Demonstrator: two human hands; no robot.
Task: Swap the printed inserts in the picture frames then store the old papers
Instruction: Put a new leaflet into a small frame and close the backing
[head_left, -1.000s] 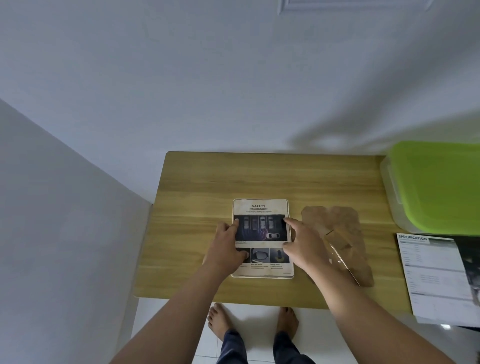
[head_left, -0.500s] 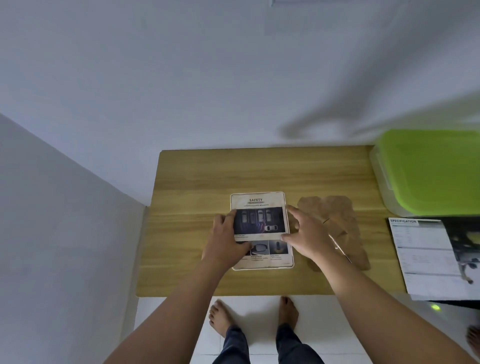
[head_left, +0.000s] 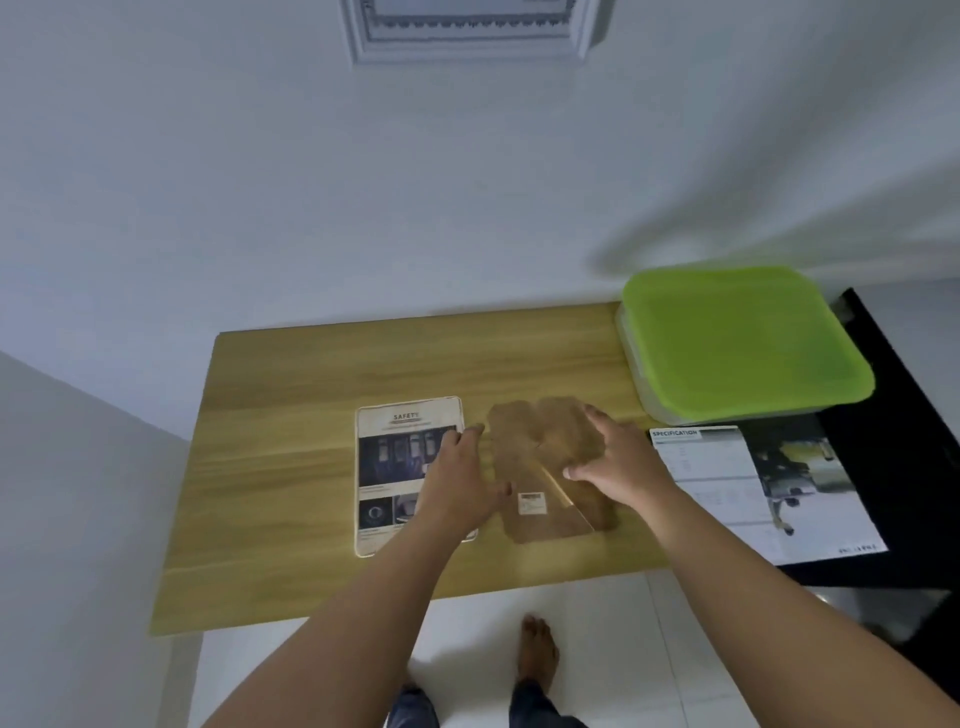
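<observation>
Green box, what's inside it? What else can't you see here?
Head view only.
green box: its lid hides the contents.
SAFETY sheet: left hand covers its right side; small print blurred.
brown backing board: right hand covers part.
SPECIFICATION sheet: text too small.

This is a single view from a camera worn on the person's head. It stands above the near edge of the bench and faces forward and down. The wall behind the bench fills the upper half, and the floor and a bare foot lie at the bottom, almost straight beneath the lens. The lens is wide: the bench's left edge slants outward and its far edge tilts. The camera sits close, so both forearms run in from the bottom corners and the left hand and right hand reach mid-bench. All of the bench is in view, from the near left corner to the far right corner, where a green-lidded box stands.
</observation>
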